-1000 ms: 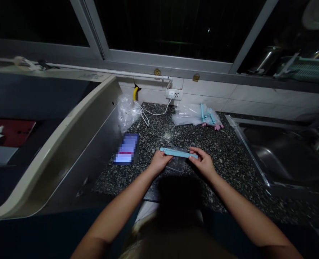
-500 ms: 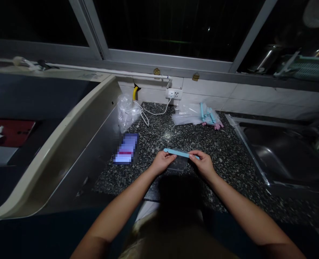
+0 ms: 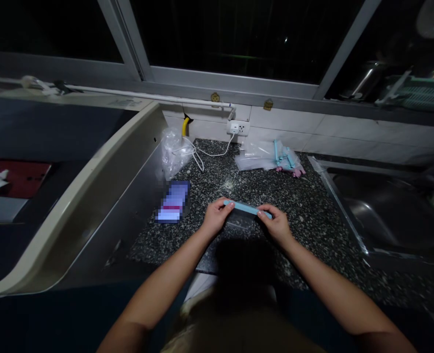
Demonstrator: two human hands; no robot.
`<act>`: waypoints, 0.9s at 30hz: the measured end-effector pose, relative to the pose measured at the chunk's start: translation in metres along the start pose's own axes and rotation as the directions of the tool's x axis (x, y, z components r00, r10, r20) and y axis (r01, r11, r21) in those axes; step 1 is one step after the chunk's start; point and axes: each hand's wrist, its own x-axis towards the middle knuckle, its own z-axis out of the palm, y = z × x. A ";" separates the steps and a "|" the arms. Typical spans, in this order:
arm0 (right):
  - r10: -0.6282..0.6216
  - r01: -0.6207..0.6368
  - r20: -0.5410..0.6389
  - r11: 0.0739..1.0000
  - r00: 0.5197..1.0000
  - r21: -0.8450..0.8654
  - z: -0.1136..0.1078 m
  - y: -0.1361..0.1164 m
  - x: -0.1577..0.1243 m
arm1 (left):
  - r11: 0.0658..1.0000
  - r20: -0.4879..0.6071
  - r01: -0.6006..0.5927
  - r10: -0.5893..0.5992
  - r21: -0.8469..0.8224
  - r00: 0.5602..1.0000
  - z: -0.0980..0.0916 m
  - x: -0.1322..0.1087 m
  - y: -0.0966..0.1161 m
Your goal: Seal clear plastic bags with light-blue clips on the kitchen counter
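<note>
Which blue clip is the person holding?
The long blue clip at the front, pinched between left hand and right hand; the other blue clips lie by the wall.

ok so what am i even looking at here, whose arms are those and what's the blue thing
The picture comes from a camera worn on a person's head, looking down at their own bare arms; there is no machine. The left hand and right hand each pinch one end of a light blue clip, closed along the top of a small clear bag. They work over a speckled counter. On it lie a phone, a white cable running to a wall socket, and a pile of bags and clips. A steel sink sits to the right.
</note>
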 end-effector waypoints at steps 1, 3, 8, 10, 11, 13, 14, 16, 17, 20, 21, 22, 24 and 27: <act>-0.001 0.001 0.008 1.000 1.000 -0.001 0.001 0.001 0.000 | 1.000 -0.007 -0.010 0.010 0.009 1.000 0.000 0.000 -0.001; -0.022 0.022 0.027 1.000 0.999 -0.009 0.001 0.001 0.000 | 1.000 -0.023 -0.005 0.006 0.011 1.000 -0.001 0.001 -0.001; -0.081 0.083 0.039 0.996 0.996 -0.030 -0.002 -0.001 0.003 | 0.998 0.056 0.063 -0.062 -0.023 0.997 0.000 0.003 0.002; -0.085 0.085 -0.004 0.996 0.996 -0.022 -0.006 -0.003 0.005 | 0.997 0.169 0.071 -0.076 0.034 0.983 0.000 0.004 0.001; -0.081 0.081 -0.029 0.997 0.996 -0.017 -0.008 -0.003 0.006 | 0.995 0.222 0.070 -0.085 0.074 0.971 0.001 0.004 0.000; -0.069 0.068 -0.067 0.998 0.995 -0.009 -0.012 -0.003 0.007 | 0.988 0.296 0.051 -0.092 0.144 0.951 0.001 0.005 -0.001; -0.062 0.061 -0.080 0.998 0.995 -0.005 -0.013 -0.003 0.008 | 0.986 0.314 0.038 -0.088 0.162 0.945 0.001 0.005 -0.002; -0.048 0.049 -0.096 0.999 0.994 0.006 -0.015 -0.002 0.010 | 0.985 0.331 0.021 -0.077 0.171 0.941 0.001 0.004 -0.002; -0.043 0.044 -0.095 0.999 0.995 0.013 -0.015 -0.002 0.010 | 0.986 0.334 0.023 -0.078 0.166 0.939 0.001 0.004 -0.002; -0.055 0.055 -0.028 0.998 0.998 0.026 -0.014 -0.002 0.011 | 0.992 0.309 0.090 -0.115 0.093 0.944 0.003 0.002 0.000; -0.069 0.069 0.003 0.997 0.998 0.023 -0.012 -0.003 0.010 | 0.992 0.290 0.113 -0.122 0.048 0.949 0.004 0.001 0.001; -0.082 0.081 0.034 0.997 0.996 0.017 -0.011 -0.004 0.008 | 0.992 0.263 0.126 -0.122 0.001 0.957 0.005 0.001 0.002; -0.089 0.090 0.084 0.996 0.992 0.000 -0.006 -0.005 0.004 | 0.990 0.205 0.124 -0.108 -0.067 0.973 0.007 0.001 0.003; -0.078 0.083 0.152 0.996 0.985 -0.033 -0.002 -0.003 0.003 | 0.987 0.158 0.138 -0.123 -0.082 0.980 0.011 0.004 0.002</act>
